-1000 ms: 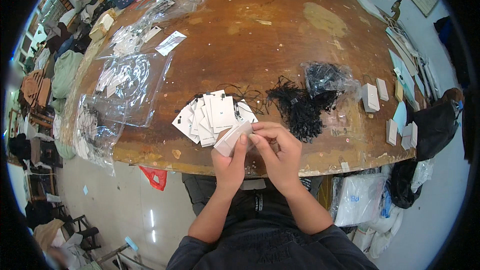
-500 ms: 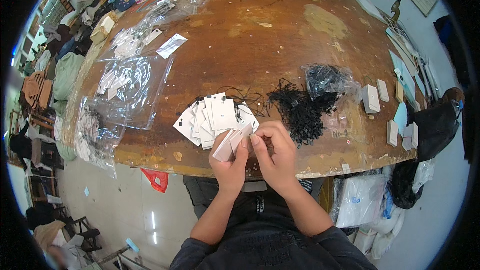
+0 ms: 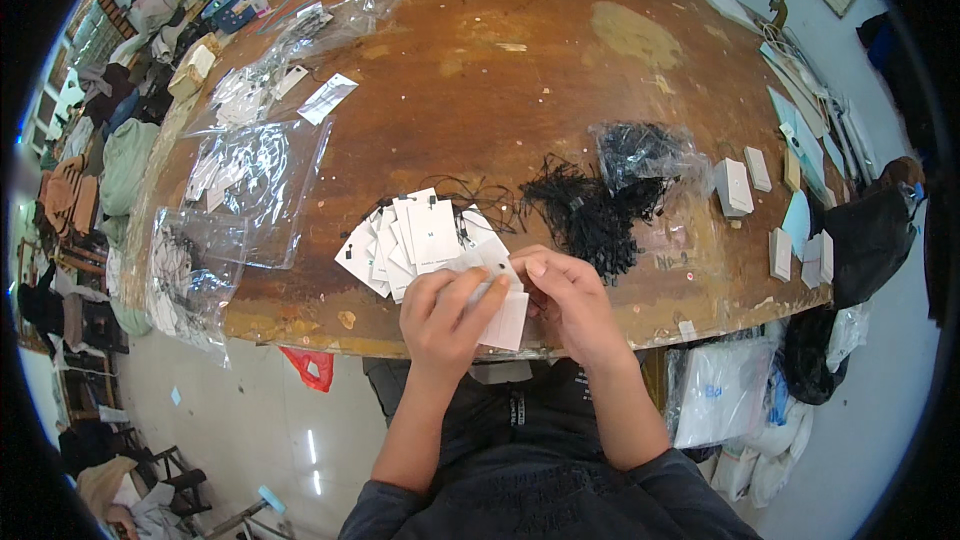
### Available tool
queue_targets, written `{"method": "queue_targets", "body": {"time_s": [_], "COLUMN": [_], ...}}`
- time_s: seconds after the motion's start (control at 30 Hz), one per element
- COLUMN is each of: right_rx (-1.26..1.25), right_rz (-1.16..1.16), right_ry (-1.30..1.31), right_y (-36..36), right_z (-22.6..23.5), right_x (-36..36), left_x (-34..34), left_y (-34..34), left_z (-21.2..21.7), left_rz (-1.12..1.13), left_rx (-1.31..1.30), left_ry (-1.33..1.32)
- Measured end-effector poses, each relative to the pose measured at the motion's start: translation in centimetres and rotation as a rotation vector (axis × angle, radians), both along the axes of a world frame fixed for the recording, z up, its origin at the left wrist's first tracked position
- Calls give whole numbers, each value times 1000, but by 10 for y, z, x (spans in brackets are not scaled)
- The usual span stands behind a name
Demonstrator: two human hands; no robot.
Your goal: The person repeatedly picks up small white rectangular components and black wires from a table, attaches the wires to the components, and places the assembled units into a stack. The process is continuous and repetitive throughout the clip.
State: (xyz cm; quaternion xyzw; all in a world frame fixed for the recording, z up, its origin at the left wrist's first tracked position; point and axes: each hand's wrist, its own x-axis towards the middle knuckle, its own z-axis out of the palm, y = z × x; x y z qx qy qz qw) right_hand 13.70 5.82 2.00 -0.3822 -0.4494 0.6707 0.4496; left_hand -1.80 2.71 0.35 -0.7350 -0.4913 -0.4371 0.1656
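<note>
White hang tags (image 3: 507,322) are in my left hand (image 3: 440,325), whose fingers press over their upper part, just above the table's near edge. The top tag has a dark hole near its end. My right hand (image 3: 578,305) closes at the right edge of these tags, thumb and index finger pinched; whatever lies between them is too small to make out. Just beyond my left hand lies a fanned pile of white hang tags (image 3: 435,230) with black cords attached. A tangled heap of black hang-tag cords (image 3: 580,220) sits beyond my right hand.
A clear plastic bag (image 3: 640,155) of black cords adjoins the heap. Small stacks of cards (image 3: 733,188) stand at the right. Clear bags holding tags (image 3: 190,280) cover the left side of the worn wooden table (image 3: 480,100). A red bag (image 3: 308,368) hangs below the edge.
My left hand has turned over, from holding the tags upright to covering them from above, so they lie flatter. My right hand has shifted slightly right. The whole view has moved a little.
</note>
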Motion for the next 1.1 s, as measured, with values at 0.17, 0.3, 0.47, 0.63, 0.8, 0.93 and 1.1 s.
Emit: {"method": "queue_targets", "body": {"time_s": [0.17,0.3,0.47,0.63,0.8,0.93,1.1], "right_rx": [413,493,685,571,314,293,254], "right_rz": [-346,-707,-557,-560,-460,-257,-152], "right_ry": [-388,-869,-993,-788,-548,-188,-227], "right_y": [15,30,29,34,24,5,-14], "right_z": [5,9,3,11,20,17,2], "right_x": [22,55,62,69,64,39,21], "left_x": [5,-5,-25,-19,-7,15,39], "left_y": [-3,9,21,1,-4,-11,-15], "left_z": [-5,-6,1,-1,-1,2,-6], "left_rz": [-274,-6,193,-41,-306,-722,-810], "left_rx": [-55,-335,-97,-158,-366,-747,-1037], "left_ry": [-168,-945,-1441,-1425,-1129,-1267,-1484]}}
